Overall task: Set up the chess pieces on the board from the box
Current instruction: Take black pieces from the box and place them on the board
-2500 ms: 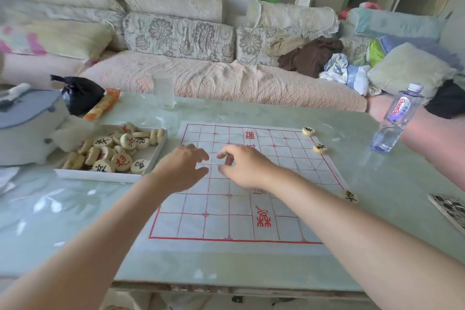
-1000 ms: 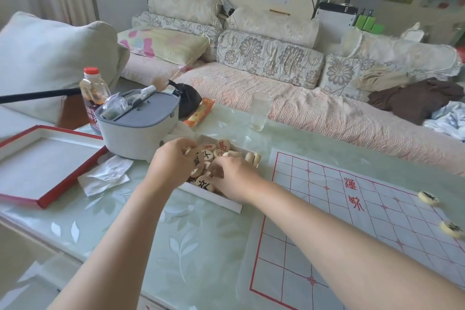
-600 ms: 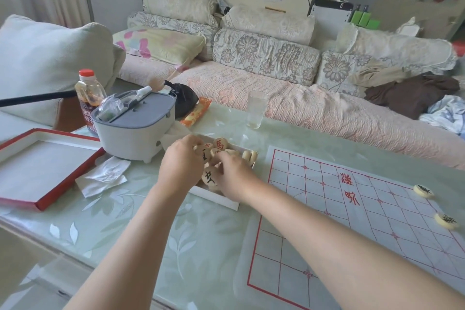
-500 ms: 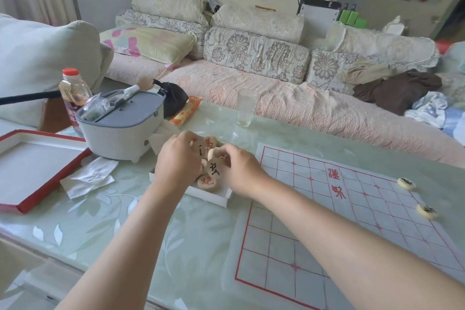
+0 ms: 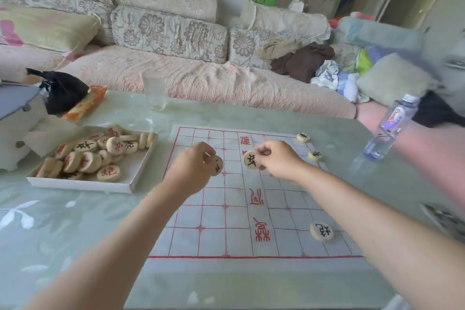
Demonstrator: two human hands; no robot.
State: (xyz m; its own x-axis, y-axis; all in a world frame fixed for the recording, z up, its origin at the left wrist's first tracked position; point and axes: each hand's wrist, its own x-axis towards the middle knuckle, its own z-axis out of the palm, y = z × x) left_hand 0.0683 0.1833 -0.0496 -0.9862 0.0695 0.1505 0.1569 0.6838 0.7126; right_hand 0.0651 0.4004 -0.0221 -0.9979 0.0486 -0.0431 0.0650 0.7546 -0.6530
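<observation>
Left grip (image 5: 191,168) is curled, fingertips pinched on left piece (image 5: 217,165). Right grip (image 5: 279,161) is likewise pinched on right piece (image 5: 251,160), black character facing up. Both pieces are held just above the far half of the board (image 5: 226,234) and are not set down.

Board is laid mid worktop (image 5: 75,234), toward the near edge. Box (image 5: 133,173) is placed just beside the board's left edge, with loose pieces (image 5: 88,156) heaped in it. Along the board's right edge are seen far piece (image 5: 303,137), second piece (image 5: 315,155) and near piece (image 5: 322,232). Bottle (image 5: 387,128) is stood by the worktop's right edge, glass (image 5: 157,94) toward the far edge.

Task is judged early; most pieces are unplaced.

Risks:
- Pieces are held by fingertips only, so a slip is likely; a disc landing on its rim could roll off the worktop.
- Board looks like a thin sheet, so it could be dragged or creased by a wrist, and set pieces shifted off their points.
- Near piece lies just beside the right forearm and could be swept away on a pull-back.
- Bottle could be knocked by the right arm.
</observation>
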